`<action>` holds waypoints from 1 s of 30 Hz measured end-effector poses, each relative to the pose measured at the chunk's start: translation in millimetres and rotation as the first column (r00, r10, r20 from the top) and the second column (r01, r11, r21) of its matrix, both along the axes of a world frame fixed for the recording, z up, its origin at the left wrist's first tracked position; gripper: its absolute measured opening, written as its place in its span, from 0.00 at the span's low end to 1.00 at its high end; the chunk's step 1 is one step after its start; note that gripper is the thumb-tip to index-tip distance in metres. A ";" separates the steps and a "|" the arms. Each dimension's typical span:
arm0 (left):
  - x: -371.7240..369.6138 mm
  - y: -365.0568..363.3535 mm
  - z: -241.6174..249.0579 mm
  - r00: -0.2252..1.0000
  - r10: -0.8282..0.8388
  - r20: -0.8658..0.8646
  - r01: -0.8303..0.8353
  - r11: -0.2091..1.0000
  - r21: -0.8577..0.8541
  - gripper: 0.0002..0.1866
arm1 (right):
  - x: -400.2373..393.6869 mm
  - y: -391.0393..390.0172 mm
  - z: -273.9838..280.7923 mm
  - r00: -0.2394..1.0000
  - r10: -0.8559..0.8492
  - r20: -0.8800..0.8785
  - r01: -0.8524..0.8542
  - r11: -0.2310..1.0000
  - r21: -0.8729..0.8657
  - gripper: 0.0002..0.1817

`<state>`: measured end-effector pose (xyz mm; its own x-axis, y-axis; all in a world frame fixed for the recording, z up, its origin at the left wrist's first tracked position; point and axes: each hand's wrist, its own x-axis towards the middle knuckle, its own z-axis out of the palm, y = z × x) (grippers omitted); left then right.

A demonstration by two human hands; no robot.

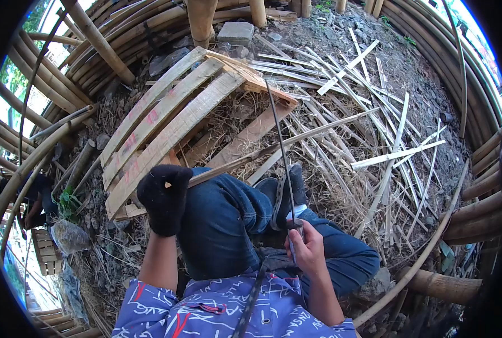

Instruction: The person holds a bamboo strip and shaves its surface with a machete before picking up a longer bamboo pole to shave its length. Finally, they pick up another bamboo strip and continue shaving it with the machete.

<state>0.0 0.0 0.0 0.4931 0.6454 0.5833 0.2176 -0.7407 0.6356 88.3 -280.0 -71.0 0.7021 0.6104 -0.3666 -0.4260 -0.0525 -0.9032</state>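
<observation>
My left hand [163,197], in a black glove, is closed round one end of a long bamboo strip [239,163] beside my knee. The strip slants up to the right, over the loose shavings. A small pale spot shows on the glove. My bare right hand [307,248] grips the handle of a long knife [284,163], low in front of my lap. Its thin dark blade, seen nearly edge-on, points away from me and crosses the strip in this view. A slatted wooden crate [166,124] lies tilted beyond my left hand.
Many split bamboo strips [386,163] lie scattered on the ground to the right, among dry shavings [324,174]. A concrete block [235,34] sits behind the crate. Stacked bamboo poles [110,45] curve round the sides. Another person [34,197] is at far left.
</observation>
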 end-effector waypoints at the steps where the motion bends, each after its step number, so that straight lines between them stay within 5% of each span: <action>1: 0.5 -0.8 1.3 1.000 0.001 -0.005 -0.001 1.000 0.006 0.09 | 0.3 -1.4 -3.8 0.999 0.015 0.030 -0.014 1.000 -0.025 0.14; 30: 2.0 -0.2 4.0 0.996 -0.059 -0.061 0.063 0.995 0.074 0.07 | 5.7 4.5 -8.2 0.997 -0.079 -0.003 0.078 0.995 -0.066 0.11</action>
<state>2.0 -0.2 4.0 0.5651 0.5681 0.5982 0.2062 -0.7993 0.5644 94.0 -275.5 -79.2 0.7446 0.5281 -0.4082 -0.4364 -0.0776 -0.8964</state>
